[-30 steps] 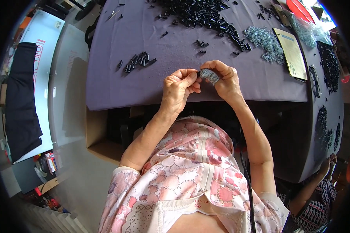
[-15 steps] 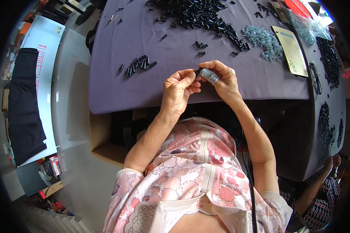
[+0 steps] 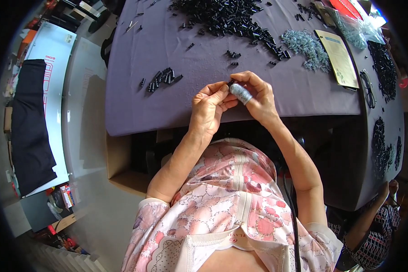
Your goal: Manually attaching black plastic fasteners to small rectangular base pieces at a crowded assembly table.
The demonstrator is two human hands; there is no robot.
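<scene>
In front of my body, over the near edge of the cloth-covered table (image 3: 303,90), my two hands meet fingertip to fingertip. My left hand (image 3: 205,106) is closed in a pinch on a small black plastic piece (image 3: 231,83). From the other side my right hand (image 3: 262,99) pinches the same piece; a grey speckled wrap (image 3: 240,93) covers its thumb. Fingers hide most of the piece. Left of my hands lies a small group of black cylinders (image 3: 161,79). Beyond my hands are a few loose black pieces (image 3: 233,54).
A large heap of black pieces (image 3: 226,20) covers the far table. To its right lie a pile of clear grey parts (image 3: 306,50), a yellowish packet (image 3: 337,56) and eyeglasses (image 3: 368,88). Another person's arm (image 3: 371,217) shows at lower right. An open cardboard box (image 3: 118,158) stands beneath the table.
The wrapped right thumb has tilted and shifted slightly left and down against the black piece. Both hands keep their pinch, and the view has shifted a little.
</scene>
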